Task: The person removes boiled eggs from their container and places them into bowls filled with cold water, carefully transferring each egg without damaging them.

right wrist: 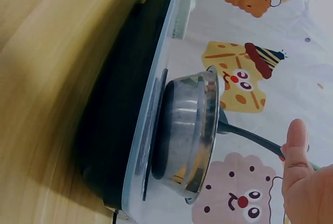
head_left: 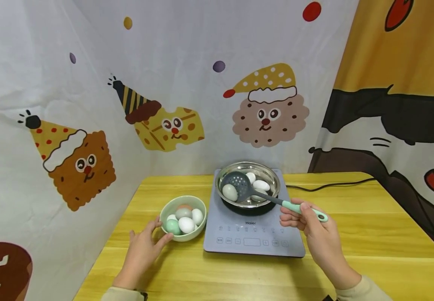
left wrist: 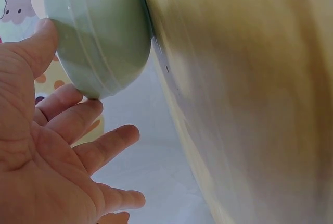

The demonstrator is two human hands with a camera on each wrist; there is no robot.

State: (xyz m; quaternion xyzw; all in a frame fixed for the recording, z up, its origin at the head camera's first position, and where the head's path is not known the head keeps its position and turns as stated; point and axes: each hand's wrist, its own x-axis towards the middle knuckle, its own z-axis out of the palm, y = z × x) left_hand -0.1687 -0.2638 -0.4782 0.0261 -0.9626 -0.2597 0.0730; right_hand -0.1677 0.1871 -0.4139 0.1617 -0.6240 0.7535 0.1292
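Note:
My right hand (head_left: 316, 228) grips the mint-green handle of a slotted ladle (head_left: 239, 184), its dark grey perforated head tilted inside a steel pan (head_left: 277, 184). A pale grey-green egg (head_left: 229, 192) lies at the ladle head; whether the head bears its weight, I cannot tell. White eggs (head_left: 261, 185) sit in the pan to the right. My left hand (head_left: 143, 251) rests against a pale green bowl (head_left: 184, 238), thumb and fingertips touching its side, the other fingers spread in the left wrist view. Inside the bowl are several eggs (head_left: 186, 225), white, green, greyish and brown.
The pan stands on a grey induction cooker (head_left: 254, 246) with a panel of buttons along its front. A black cord (head_left: 326, 186) runs right from the cooker across the wooden table (head_left: 371, 234). A printed cloth (head_left: 186, 42) hangs behind and to the left.

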